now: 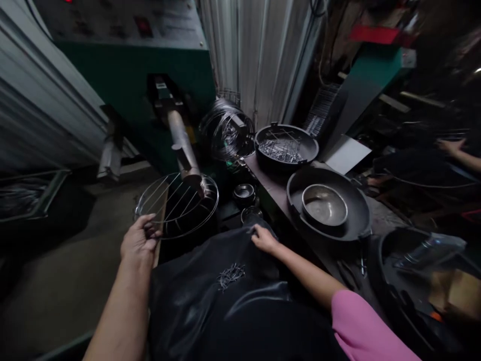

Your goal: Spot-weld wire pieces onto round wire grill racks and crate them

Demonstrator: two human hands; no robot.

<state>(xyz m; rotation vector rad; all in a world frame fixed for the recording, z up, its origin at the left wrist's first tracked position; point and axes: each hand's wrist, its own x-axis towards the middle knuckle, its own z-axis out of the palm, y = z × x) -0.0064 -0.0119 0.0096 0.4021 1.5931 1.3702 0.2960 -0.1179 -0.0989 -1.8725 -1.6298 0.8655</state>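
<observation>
The bare left forearm (126,306) reaches straight forward, its left hand (142,236) turned partly palm-up with the fingers curled inward in a grip. The right forearm (308,273), bare below a pink sleeve (363,318), angles inward across the body; the right hand (264,238) is knuckles-up, fingers bent, well apart from the left.

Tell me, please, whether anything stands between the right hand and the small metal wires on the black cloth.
Nothing visible does: the right hand is at the upper edge of the black cloth, and only bare cloth lies between it and the metal wires.
</observation>
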